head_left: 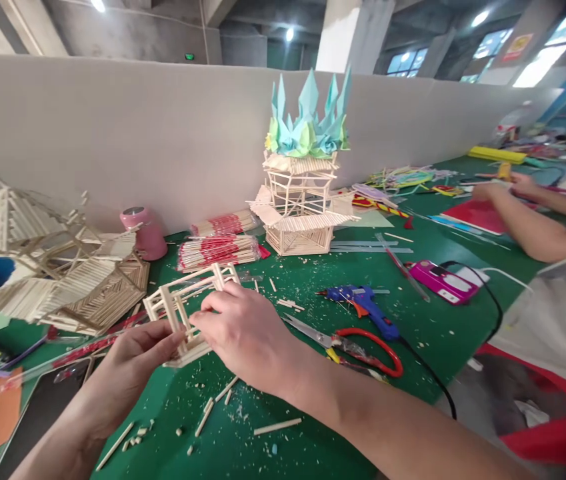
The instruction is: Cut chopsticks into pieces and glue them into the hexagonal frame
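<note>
Left of centre in the view, I have the stick framework pinched at a post by the left hand and at its right side by the right hand, judging it light, stiff, joint-fragile and best gripped along posts.

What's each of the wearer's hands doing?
Left hand: closed, holding the wooden stick frame.
Right hand: curled at that frame; whether its grip is closed can't be told.

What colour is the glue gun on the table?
The glue gun is blue with an orange trigger, in the head view.
</note>
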Action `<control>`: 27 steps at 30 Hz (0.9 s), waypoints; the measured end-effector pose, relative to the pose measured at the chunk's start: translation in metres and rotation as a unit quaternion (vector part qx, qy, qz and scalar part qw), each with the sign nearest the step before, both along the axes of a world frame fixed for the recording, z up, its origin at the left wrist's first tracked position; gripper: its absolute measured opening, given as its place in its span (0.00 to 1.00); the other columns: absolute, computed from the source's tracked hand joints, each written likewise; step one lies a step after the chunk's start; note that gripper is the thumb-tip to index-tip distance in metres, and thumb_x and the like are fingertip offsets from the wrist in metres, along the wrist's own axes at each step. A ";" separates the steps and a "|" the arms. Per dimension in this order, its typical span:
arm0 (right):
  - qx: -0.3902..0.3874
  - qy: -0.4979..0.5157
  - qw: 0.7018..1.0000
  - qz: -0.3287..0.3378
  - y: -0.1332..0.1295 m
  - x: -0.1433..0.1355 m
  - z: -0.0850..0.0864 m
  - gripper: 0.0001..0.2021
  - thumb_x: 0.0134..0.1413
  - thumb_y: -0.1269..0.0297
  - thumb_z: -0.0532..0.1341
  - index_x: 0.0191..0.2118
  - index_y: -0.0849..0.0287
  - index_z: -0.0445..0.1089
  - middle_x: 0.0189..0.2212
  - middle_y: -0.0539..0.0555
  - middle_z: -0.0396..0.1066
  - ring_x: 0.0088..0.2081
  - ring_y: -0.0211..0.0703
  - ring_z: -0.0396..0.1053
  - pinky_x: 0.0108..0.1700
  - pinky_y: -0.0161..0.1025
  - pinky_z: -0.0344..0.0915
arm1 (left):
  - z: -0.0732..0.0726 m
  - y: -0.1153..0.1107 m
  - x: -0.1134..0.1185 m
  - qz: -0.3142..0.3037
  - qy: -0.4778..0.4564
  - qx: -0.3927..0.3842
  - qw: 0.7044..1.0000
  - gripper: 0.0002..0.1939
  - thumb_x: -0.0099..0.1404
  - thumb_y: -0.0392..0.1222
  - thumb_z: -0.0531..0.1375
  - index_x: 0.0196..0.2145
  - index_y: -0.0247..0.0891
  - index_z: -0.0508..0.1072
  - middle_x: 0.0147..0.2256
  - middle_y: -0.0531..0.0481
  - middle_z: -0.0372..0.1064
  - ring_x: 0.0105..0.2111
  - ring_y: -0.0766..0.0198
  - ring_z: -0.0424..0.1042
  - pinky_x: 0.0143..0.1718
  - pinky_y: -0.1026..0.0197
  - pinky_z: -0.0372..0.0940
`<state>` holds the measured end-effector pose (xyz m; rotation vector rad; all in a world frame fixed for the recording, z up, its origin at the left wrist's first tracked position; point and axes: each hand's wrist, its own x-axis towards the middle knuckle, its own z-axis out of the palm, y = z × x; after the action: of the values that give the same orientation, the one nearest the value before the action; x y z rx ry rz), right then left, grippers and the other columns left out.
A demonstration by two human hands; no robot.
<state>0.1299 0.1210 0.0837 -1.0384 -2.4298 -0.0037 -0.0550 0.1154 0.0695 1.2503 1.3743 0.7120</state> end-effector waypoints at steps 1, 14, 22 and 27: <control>-0.005 -0.023 1.000 -0.003 0.000 -0.001 0.001 0.08 0.54 0.75 0.57 0.30 0.60 0.72 0.30 0.53 0.71 0.33 0.43 0.61 0.32 0.39 0.55 | 0.000 0.000 0.003 -0.007 -0.012 0.014 1.000 0.19 0.49 0.56 0.65 0.31 0.38 0.78 0.26 0.51 0.72 0.27 0.62 0.65 0.30 0.62 0.61; -0.046 -0.089 0.995 -0.004 0.004 0.010 0.000 0.10 0.56 0.72 0.58 0.25 0.58 0.70 0.26 0.51 0.69 0.31 0.41 0.60 0.29 0.39 0.51 | -0.004 0.002 0.010 -0.053 -0.069 0.010 0.996 0.14 0.53 0.52 0.62 0.26 0.36 0.74 0.26 0.50 0.69 0.27 0.64 0.63 0.32 0.63 0.58; -0.024 -0.083 0.996 0.006 0.008 0.013 -0.002 0.10 0.59 0.70 0.56 0.31 0.57 0.74 0.27 0.51 0.69 0.32 0.41 0.61 0.30 0.38 0.52 | -0.002 0.004 0.010 -0.053 -0.077 0.004 0.996 0.17 0.55 0.53 0.61 0.21 0.35 0.71 0.20 0.55 0.61 0.23 0.69 0.56 0.27 0.65 0.53; -0.015 -0.079 0.997 0.007 0.008 0.015 -0.002 0.09 0.58 0.70 0.57 0.30 0.57 0.74 0.26 0.50 0.69 0.32 0.39 0.61 0.29 0.37 0.51 | 0.001 0.007 0.013 -0.054 -0.055 0.006 0.997 0.18 0.54 0.55 0.61 0.21 0.35 0.71 0.20 0.56 0.59 0.23 0.69 0.54 0.27 0.65 0.52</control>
<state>0.1450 0.1295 0.0817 -1.0720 -2.5867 -0.0471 -0.0420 0.1223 0.0706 1.2673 1.2057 0.7043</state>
